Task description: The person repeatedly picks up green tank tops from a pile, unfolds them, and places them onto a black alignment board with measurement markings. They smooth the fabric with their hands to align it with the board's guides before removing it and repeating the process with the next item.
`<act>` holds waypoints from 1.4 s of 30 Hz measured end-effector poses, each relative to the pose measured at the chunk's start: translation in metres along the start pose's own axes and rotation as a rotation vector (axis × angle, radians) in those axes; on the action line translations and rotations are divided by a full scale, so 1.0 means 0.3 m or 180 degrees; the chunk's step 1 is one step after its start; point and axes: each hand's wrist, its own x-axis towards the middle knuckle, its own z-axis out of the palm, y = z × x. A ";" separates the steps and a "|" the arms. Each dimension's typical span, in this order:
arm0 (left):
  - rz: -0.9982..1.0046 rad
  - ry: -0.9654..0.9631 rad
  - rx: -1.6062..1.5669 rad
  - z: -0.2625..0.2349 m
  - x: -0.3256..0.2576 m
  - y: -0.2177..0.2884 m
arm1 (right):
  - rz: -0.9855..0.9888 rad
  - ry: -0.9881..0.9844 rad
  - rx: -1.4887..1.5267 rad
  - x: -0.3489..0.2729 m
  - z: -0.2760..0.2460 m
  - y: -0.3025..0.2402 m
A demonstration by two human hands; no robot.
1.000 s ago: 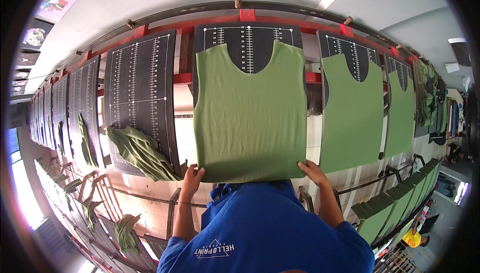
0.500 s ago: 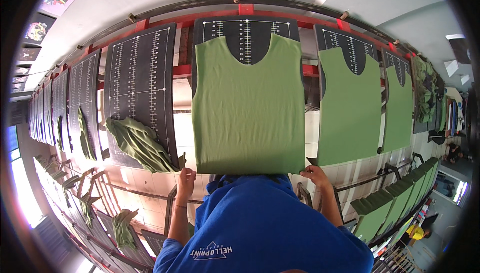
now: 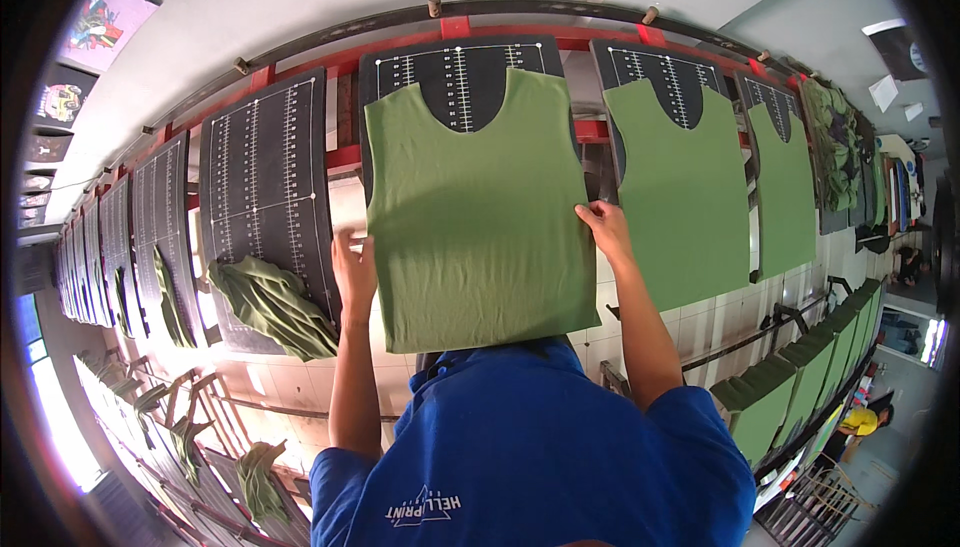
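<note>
A green sleeveless shirt panel (image 3: 475, 237) lies over the dark board (image 3: 385, 62) in front of me, its scooped neckline at the far end. Beside its left edge is my left hand (image 3: 353, 277), slightly blurred, thumb and fingers apart and nothing visibly held. My right hand (image 3: 606, 231) pinches the panel's right edge about midway along, with thumb and forefinger together. Faint wrinkles run across the cloth, and its near hem hangs close to my blue shirt.
Left, a crumpled green cloth (image 3: 275, 302) rests on a marked black board (image 3: 260, 167). Another green panel (image 3: 685, 197) covers the board at right. A red rail (image 3: 455, 29) runs behind the boards. More green-covered boards (image 3: 765, 407) stand lower right. A person in yellow (image 3: 858, 421) is far right.
Both hands have moved from the panel's near corners up along its sides. The view has shifted, and the boards sit slightly further left.
</note>
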 end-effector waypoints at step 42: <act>-0.0867 -0.0579 -0.0520 -0.148 -0.565 -0.178 | 0.1664 -0.1130 0.0959 -0.639 -0.120 0.322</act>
